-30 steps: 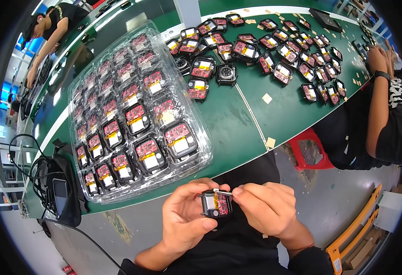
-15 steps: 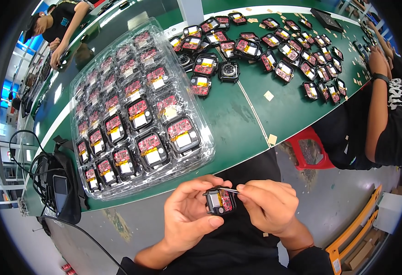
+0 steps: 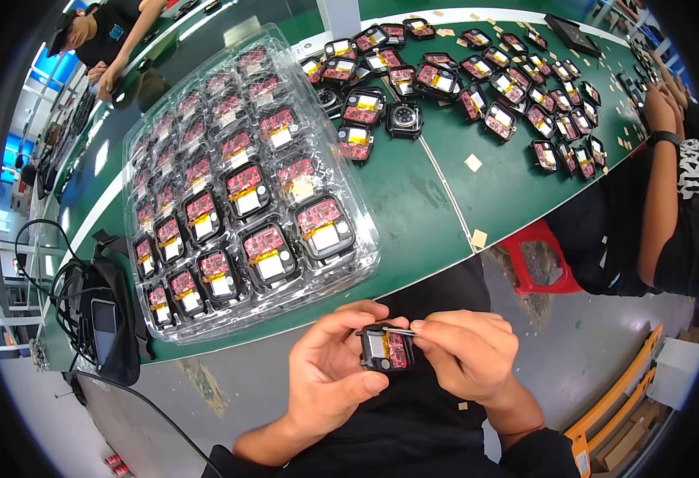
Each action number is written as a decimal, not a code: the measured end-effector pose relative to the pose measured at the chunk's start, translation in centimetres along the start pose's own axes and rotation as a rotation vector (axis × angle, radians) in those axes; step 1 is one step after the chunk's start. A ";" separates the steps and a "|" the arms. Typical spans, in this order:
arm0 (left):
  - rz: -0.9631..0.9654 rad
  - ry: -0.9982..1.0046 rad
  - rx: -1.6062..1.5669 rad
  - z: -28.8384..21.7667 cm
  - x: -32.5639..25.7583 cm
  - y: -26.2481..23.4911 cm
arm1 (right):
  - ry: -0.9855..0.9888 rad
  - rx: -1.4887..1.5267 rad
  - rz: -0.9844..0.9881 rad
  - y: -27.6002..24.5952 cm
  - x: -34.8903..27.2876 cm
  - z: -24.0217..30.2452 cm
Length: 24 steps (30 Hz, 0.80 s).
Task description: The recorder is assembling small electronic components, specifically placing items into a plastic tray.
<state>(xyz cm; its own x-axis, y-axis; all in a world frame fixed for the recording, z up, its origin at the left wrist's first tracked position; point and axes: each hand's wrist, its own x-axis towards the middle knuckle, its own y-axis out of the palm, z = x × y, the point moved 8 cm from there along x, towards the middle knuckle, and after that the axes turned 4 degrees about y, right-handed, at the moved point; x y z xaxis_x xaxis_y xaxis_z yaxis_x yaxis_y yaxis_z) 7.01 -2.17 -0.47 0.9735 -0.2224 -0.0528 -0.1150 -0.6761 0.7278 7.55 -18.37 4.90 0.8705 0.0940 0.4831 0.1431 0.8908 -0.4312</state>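
Note:
My left hand (image 3: pixel 329 374) grips a small black square case (image 3: pixel 387 350) with a red circuit board and a pale battery showing inside. It is held over my lap, below the table edge. My right hand (image 3: pixel 465 354) pinches thin metal tweezers (image 3: pixel 397 330) whose tip rests on the top edge of the case. A clear plastic tray (image 3: pixel 357 203) just above my hands holds several rows of the same black cases with red boards.
Several loose cases (image 3: pixel 489 119) lie scattered on the green table (image 3: pixel 413 215) at the back right, with small tan paper squares (image 3: pixel 472 162). A black bag with cables (image 3: pixel 102 319) sits at the left. Another person (image 3: pixel 660 199) sits right by a red stool (image 3: pixel 545 263); another stands far left (image 3: pixel 102 36).
My hands have stayed over my lap with the case. The tweezers shifted slightly along the case's top edge. The view drifted a little.

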 end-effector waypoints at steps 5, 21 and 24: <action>-0.021 0.007 -0.005 -0.2 0.1 -0.2 | 0.018 0.036 -0.003 -0.1 0.0 -0.5; -0.118 -0.039 0.144 -0.1 0.0 -0.3 | -0.052 -0.053 -0.026 0.2 -0.6 -0.4; -0.111 -0.027 0.149 0.0 0.1 -0.4 | -0.064 -0.086 -0.028 0.1 -0.6 -0.2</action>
<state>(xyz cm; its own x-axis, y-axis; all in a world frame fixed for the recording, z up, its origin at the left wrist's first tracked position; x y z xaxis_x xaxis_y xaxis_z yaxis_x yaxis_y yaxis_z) 7.13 -1.90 -0.73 0.9765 -0.1581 -0.1466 -0.0373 -0.7937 0.6072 7.14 -18.40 4.42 0.8341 0.1007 0.5423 0.2087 0.8525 -0.4793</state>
